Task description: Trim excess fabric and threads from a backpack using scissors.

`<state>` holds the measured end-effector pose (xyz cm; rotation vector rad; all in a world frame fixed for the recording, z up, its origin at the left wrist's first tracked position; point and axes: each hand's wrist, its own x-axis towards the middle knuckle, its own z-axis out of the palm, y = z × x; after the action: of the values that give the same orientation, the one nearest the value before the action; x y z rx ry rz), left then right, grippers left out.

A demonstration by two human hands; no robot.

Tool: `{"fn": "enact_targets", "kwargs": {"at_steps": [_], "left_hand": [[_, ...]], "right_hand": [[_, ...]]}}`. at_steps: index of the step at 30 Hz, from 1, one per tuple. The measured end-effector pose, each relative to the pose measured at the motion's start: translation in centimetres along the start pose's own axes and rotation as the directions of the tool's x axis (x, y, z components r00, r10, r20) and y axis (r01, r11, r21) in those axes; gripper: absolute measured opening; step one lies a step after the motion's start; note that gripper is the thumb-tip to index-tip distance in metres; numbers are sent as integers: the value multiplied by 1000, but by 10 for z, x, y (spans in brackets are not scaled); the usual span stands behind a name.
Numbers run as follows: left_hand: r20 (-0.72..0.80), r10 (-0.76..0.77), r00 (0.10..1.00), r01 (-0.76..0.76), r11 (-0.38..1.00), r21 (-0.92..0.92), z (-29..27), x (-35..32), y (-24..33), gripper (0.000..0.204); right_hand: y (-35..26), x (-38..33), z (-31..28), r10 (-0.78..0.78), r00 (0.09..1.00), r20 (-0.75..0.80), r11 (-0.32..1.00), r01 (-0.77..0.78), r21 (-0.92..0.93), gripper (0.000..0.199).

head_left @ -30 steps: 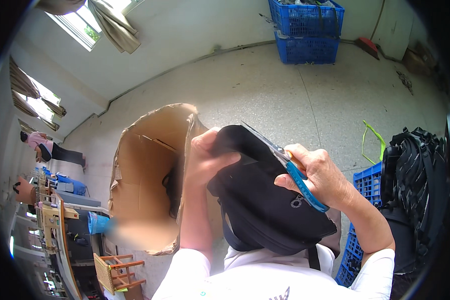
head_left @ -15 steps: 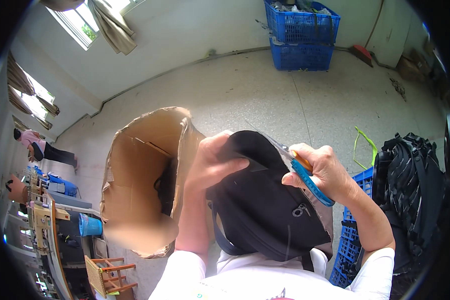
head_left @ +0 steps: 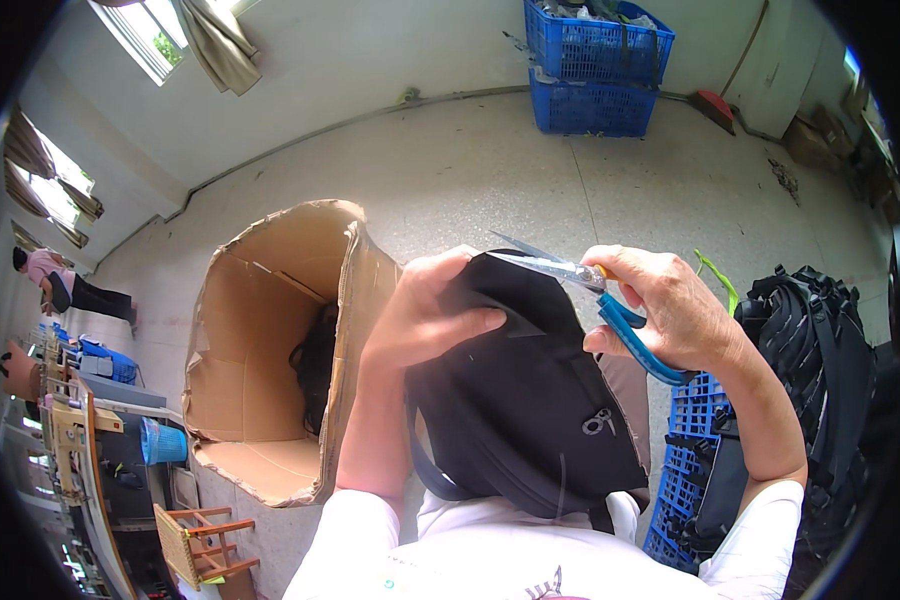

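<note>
A black fabric bag (head_left: 515, 410) with a small metal zipper pull lies against my lap. At its top left corner, my left hand (head_left: 435, 310) pinches the cloth between thumb and fingers. My right hand (head_left: 665, 310) is closed round the handles of a pair of scissors (head_left: 625, 325), blue and orange. Their blades are parted and point left, along the bag's upper edge, close to my left fingertips. Whether any thread lies between the blades is too small to tell.
To the left stands a tall open cardboard box (head_left: 260, 350) with something black inside. A blue crate (head_left: 685, 420) at my right is heaped with black bags (head_left: 810, 370). Stacked blue crates (head_left: 595, 70) stand by the wall. A wooden stool (head_left: 205, 545) is at lower left; a person (head_left: 70, 285) stands far left.
The scissors' blades have opened wider, and my right hand has shifted slightly right and up. My left hand keeps its hold on the bag. The whole view has shifted a little.
</note>
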<state>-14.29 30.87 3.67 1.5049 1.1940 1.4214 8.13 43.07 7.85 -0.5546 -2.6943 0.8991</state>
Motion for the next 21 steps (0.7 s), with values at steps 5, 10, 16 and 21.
{"fn": "enact_targets", "kwargs": {"at_steps": [5,10,16,21], "left_hand": [[34,14,999,-15,1000,7,0,2,-2,29],[-23,31,999,-31,999,10,8,2,-10,28],[-37,-98,995,97,995,-16,9,4,-5,32],[-430,96,898,-19,984,179,-16,8,15,28]], "right_hand": [[0,-2,-8,-44,999,-2,997,44,-70,74],[-3,-6,-8,-31,999,16,995,33,-95,62],[6,-13,7,34,994,-99,997,-26,74,37],[45,-40,10,273,885,-378,830,-18,557,42]]}}
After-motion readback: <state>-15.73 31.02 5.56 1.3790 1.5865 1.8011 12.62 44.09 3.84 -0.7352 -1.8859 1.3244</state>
